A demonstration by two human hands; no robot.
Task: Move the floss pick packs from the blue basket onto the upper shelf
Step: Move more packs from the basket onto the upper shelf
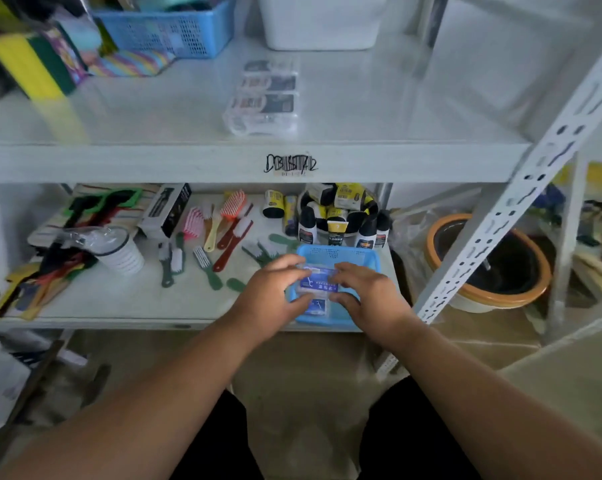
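A small blue basket (pixel 330 252) sits at the front right of the lower shelf. Over it, my left hand (pixel 271 296) and my right hand (pixel 368 299) both grip one clear floss pick pack (pixel 318 284) with a blue label, fingers on its left and right ends. Another pack (pixel 318 306) lies in the basket below it, partly hidden by my hands. On the upper shelf (pixel 119 126), a row of several clear floss pick packs (pixel 263 109) with dark labels lies near the middle, running front to back.
Brushes (pixel 223 233), tubes and bottles (pixel 337 216) crowd the lower shelf behind the basket. A larger blue basket (pixel 174 29), a white bin (pixel 322 22) and sponges (pixel 32 64) stand at the upper shelf's back. A slanted white upright (pixel 521 188) runs at the right.
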